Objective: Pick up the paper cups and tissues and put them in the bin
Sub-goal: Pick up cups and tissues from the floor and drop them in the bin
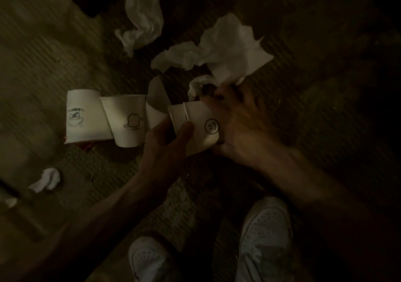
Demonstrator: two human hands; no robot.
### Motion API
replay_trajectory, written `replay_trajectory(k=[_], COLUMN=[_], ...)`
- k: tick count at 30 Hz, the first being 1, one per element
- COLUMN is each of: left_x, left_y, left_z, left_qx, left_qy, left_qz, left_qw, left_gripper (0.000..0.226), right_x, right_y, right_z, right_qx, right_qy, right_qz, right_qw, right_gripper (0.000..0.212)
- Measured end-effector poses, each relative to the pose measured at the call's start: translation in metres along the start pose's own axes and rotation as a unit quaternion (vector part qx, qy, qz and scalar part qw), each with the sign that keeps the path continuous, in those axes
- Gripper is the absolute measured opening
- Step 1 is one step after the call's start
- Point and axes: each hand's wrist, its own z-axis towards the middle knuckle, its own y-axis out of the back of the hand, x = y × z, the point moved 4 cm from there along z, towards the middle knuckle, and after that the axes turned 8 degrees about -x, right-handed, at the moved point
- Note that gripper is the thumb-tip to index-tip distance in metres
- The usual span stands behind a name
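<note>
The scene is dim. My right hand (236, 121) grips a white paper cup with a round face drawing (201, 127) and also pinches a large crumpled tissue (230, 49) above it. My left hand (167, 138) holds another cup (175, 116), nested partly against the first. On the floor to the left lie two more white cups, one with a frog-like outline (125, 123) and one with a printed picture (84, 118). A bent cup piece (156, 99) shows behind my left hand. Loose tissues lie at the top (143, 19) and lower left (46, 179).
My two white shoes (264, 238) stand at the bottom on a dark woven carpet (104, 168). A pale surface (32, 53) fills the left side. Something red (86, 146) peeks out under the floor cups. No bin is in view.
</note>
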Motion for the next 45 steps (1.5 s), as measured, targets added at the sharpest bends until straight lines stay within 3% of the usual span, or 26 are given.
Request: replay_trajectory(k=[6, 14, 16, 18, 20, 23, 24, 26, 28, 31, 32, 35, 37, 38, 40, 41, 43, 45], left_x=[-0.023, -0.04, -0.054, -0.078, -0.098, -0.104, -0.104, -0.105, -0.099, -0.09, -0.086, -0.083, -0.088, -0.093, -0.103, -0.11, -0.121, -0.123], left_y=[-0.018, -0.035, -0.021, -0.005, 0.009, 0.004, 0.001, -0.009, -0.015, -0.024, -0.025, -0.026, -0.03, -0.033, -0.034, -0.034, -0.035, -0.038], left_z=[0.011, 0.014, 0.019, 0.028, 0.04, 0.038, 0.033, 0.016, 0.006, -0.009, -0.011, -0.015, -0.019, -0.019, -0.004, 0.006, 0.027, 0.045], left_qx=[0.014, 0.039, -0.001, -0.032, -0.037, 0.097, 0.132, 0.171, 0.182, 0.192, 0.206, 0.222, 0.209, 0.196, 0.166, 0.154, 0.152, 0.137], left_qy=[-0.058, -0.186, -0.219, -0.26, -0.262, -0.218, -0.216, -0.208, -0.22, -0.311, -0.311, -0.277, -0.327, -0.324, -0.284, -0.283, -0.331, -0.347], left_qz=[0.065, 0.175, 0.206, 0.207, 0.221, 0.34, 0.343, 0.309, 0.302, 0.358, 0.358, 0.313, 0.294, 0.267, 0.2, 0.202, 0.312, 0.453], left_qw=[0.996, 0.966, 0.954, 0.943, 0.939, 0.91, 0.905, 0.912, 0.91, 0.859, 0.856, 0.881, 0.873, 0.886, 0.923, 0.925, 0.877, 0.809], left_gripper=[0.016, 0.011, 0.029, 0.025, 0.02, 0.024, 0.025, 0.026, 0.024, 0.055, 0.056, 0.033, 0.029, 0.03, 0.022, 0.021, 0.038, 0.061], right_x=[-0.016, -0.036, -0.044, -0.056, -0.063, -0.057, -0.051, -0.03, -0.011, -0.003, -0.006, -0.01, -0.012, -0.014, -0.019, -0.023, -0.036, -0.049], right_y=[0.001, 0.003, -0.002, -0.006, 0.004, 0.027, 0.032, 0.036, 0.036, 0.027, 0.021, 0.009, 0.004, 0.0, -0.002, -0.002, -0.004, -0.01], right_z=[-0.02, -0.041, -0.045, -0.05, -0.054, -0.051, -0.049, -0.051, -0.059, -0.073, -0.077, -0.085, -0.081, -0.08, -0.08, -0.081, -0.084, -0.088], right_qx=[-0.016, -0.013, 0.021, 0.048, 0.019, -0.014, -0.002, 0.065, 0.115, 0.122, 0.113, 0.086, 0.081, 0.071, 0.044, 0.028, -0.028, -0.071], right_qy=[-0.063, -0.127, -0.142, -0.176, -0.248, -0.3, -0.29, -0.234, -0.177, -0.149, -0.164, -0.197, -0.216, -0.226, -0.241, -0.252, -0.3, -0.343], right_qz=[0.045, 0.079, 0.072, 0.105, 0.295, 0.616, 0.679, 0.771, 0.823, 0.865, 0.864, 0.858, 0.849, 0.842, 0.831, 0.825, 0.809, 0.791], right_qw=[0.997, 0.989, 0.987, 0.978, 0.923, 0.728, 0.675, 0.589, 0.527, 0.463, 0.463, 0.466, 0.475, 0.485, 0.5, 0.505, 0.505, 0.501], right_gripper=[0.104, 0.103, 0.106, 0.106, 0.097, 0.07, 0.062, 0.067, 0.08, 0.079, 0.085, 0.092, 0.095, 0.098, 0.089, 0.078, 0.059, 0.069])
